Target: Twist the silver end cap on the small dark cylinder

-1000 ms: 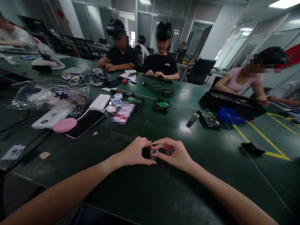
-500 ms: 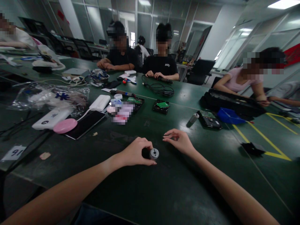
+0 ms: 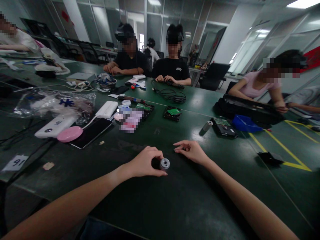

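Note:
My left hand [image 3: 145, 162] is closed around a short, upright metal cylinder [image 3: 165, 163]. Its round silver top has a dark centre hole and smaller holes around it; my thumb lies on the near side, my fingers behind. To the right of it, my right hand [image 3: 192, 151] hovers low over the table with fingers loosely curled. A small gap shows between its thumb and index fingertips, and I see nothing held there. A second metal cylinder [image 3: 207, 126] stands farther off, beside a hard drive [image 3: 223, 127] with a green circuit board.
Another hard drive [image 3: 172, 113] lies ahead on the green table [image 3: 160, 210]. On the left are a black phone [image 3: 92, 131], a pink disc [image 3: 70, 134], white power banks [image 3: 56, 126] and a plastic bag [image 3: 50, 103]. A black case [image 3: 247, 108] sits at right; co-workers sit around the table.
My right hand has shifted down slightly, and the gap between its fingertips looks a little wider. My left hand stays around the cylinder.

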`<state>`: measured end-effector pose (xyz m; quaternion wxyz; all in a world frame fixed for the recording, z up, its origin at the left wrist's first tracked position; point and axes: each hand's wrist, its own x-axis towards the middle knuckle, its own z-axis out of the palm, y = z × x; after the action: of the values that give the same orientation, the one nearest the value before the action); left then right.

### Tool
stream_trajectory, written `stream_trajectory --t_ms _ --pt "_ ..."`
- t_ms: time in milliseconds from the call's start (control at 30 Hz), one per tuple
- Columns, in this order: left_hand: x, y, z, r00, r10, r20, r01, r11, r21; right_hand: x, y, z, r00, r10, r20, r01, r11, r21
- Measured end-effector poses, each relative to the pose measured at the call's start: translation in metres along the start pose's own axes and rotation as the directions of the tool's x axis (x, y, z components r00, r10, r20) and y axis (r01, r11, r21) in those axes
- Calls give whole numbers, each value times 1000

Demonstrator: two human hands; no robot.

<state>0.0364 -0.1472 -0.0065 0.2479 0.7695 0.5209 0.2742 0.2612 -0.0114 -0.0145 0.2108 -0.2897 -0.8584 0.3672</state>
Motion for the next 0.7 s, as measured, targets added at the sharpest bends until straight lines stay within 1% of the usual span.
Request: stream_trajectory --t_ms 300,433,533,600,700 --pt "1 1 0 1000 13 3 -13 1000 -4 -2 -3 5 998 -50 24 50 999 -12" --pt "0 1 0 1000 -3 1 3 1000 -8 -2 -6 2 998 -59 9 59 998 6" --pt "0 1 0 1000 -8 3 8 1000 -17 -4 -21 -1 998 -51 -48 55 996 75" --pt "0 0 0 1000 -2 4 2 1000 -15 -7 -35 -1 997 -54 -60 62 987 151" --pt "0 0 1 1000 18 -3 -18 1000 1 -14 -54 4 995 -99 7 95 969 228"
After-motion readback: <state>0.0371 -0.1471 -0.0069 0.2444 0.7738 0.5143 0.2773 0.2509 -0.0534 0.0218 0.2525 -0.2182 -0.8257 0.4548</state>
